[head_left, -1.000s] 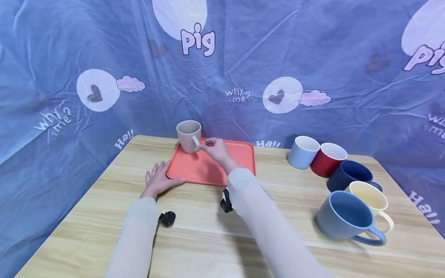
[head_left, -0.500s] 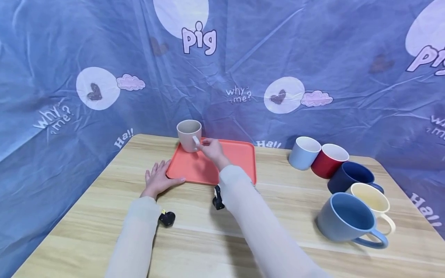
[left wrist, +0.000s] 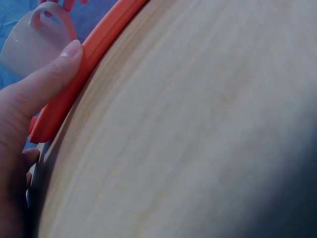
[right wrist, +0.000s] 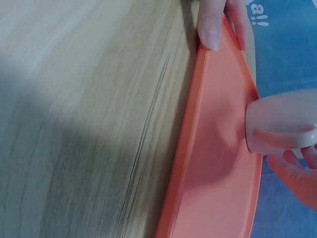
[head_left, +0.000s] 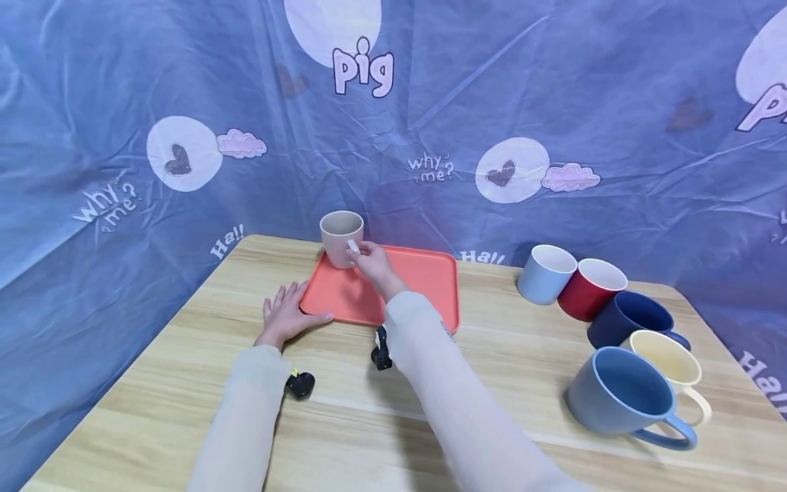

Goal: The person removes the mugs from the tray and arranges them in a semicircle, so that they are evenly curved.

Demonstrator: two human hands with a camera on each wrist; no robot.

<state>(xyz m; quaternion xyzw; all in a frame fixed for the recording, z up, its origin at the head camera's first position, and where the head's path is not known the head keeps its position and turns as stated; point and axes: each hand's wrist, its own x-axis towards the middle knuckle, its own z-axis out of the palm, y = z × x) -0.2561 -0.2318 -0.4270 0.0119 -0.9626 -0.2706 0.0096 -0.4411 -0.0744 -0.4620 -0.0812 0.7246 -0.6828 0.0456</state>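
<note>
A light grey mug (head_left: 335, 242) stands upright at the back left corner of the coral-red tray (head_left: 421, 283). My right hand (head_left: 376, 266) pinches the mug's handle between thumb and fingers; in the right wrist view the handle (right wrist: 283, 139) points along the tray beside my fingertips. At the tray's front left corner rests my left hand (head_left: 287, 316), fingers spread and straight along the left side. Its thumb (left wrist: 57, 72) lies against the front rim in the left wrist view.
To the right stand several mugs in a curved row: light blue (head_left: 544, 277), red (head_left: 590, 290), navy (head_left: 627, 321), cream (head_left: 670, 355) and larger blue (head_left: 617, 393). Behind the wooden table (head_left: 344, 437) hangs a blue printed cloth (head_left: 430, 109). Black camera pieces (head_left: 300, 385) sit at the wrists.
My right forearm has swung slightly left and the fingers have come onto the mug's handle. Mug, tray and left hand keep their places; the head view has shifted a little.
</note>
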